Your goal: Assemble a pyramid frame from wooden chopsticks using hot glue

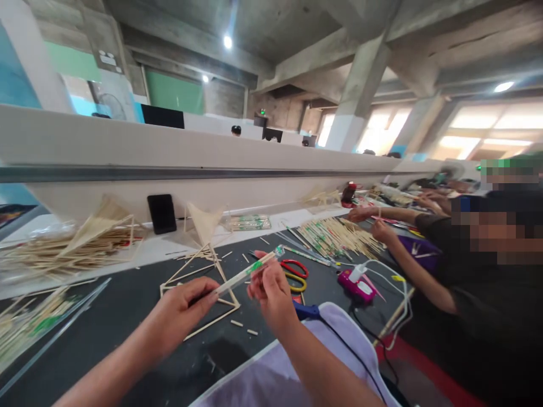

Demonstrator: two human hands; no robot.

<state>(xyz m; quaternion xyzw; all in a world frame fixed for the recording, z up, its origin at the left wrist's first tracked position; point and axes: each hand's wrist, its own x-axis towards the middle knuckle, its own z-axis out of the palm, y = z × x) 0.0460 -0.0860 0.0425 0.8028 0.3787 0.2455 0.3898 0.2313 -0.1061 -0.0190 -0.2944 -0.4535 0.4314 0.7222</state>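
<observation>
A pair of wooden chopsticks (237, 278) in a clear, green-printed plastic sleeve spans the space between my hands, tilted up to the right. My left hand (190, 302) pinches its lower left end. Around the upper right part, the fingers of my right hand (271, 285) are closed on the sleeve. Beneath it on the dark mat stands a frame of glued sticks (231, 302), partly hidden by my left hand. Scissors (296, 265) with red and yellow handles lie just behind my right hand. A blue corded tool (306, 311) lies below my right wrist, partly hidden.
Wrapped chopsticks (331, 233) lie in a spread pile at the right, near a co-worker's hands (384, 232). A magenta power strip (356, 284) with white cables is closer. A phone (162, 213) leans on the partition. Loose sticks (85, 246) fill the left; lilac cloth (331, 345) lies in front.
</observation>
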